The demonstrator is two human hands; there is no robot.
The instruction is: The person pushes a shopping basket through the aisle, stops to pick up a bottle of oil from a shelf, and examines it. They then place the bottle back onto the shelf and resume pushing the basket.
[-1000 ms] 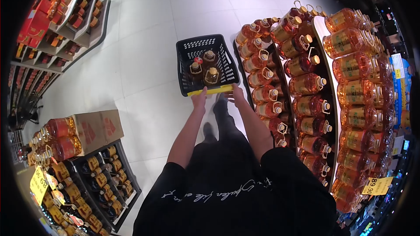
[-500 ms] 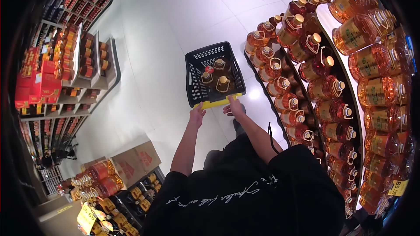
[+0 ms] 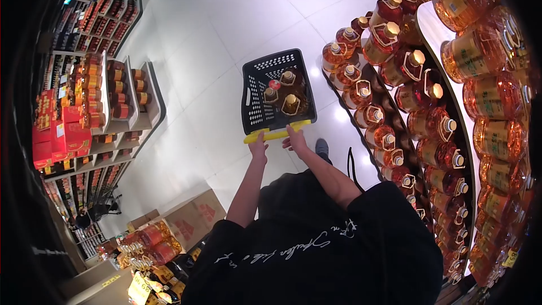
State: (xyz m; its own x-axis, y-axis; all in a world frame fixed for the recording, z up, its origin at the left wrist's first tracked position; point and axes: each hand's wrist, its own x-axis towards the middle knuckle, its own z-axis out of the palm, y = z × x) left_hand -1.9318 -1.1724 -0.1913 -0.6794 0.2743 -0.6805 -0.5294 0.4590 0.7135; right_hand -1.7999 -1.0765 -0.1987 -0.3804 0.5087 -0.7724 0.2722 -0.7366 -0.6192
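In front of my body is a black perforated shopping basket [image 3: 248, 97] with a yellow handle [image 3: 275, 134] along its near edge. Several large bottles of brown liquid [image 3: 291, 103] with gold caps stand inside it, beside a small red round item [image 3: 274, 84]. My left hand [image 3: 258, 147] is closed on the left part of the handle. At the handle's right part is my right hand [image 3: 295, 138], its thumb side against the yellow bar and some fingers spread below it.
Tiered shelves of large orange-red bottles [image 3: 491, 99] curve along the right. On the left stand shelves [image 3: 149, 93] with jars and red boxes [image 3: 65, 130]. A cardboard box [image 3: 195, 217] and more bottles are at lower left. My shoe [image 3: 322, 148] shows on the pale tiled floor [image 3: 197, 51].
The shelves on both sides have shifted in view, and a shoe now shows right of the basket. Both hands remain at the handle.
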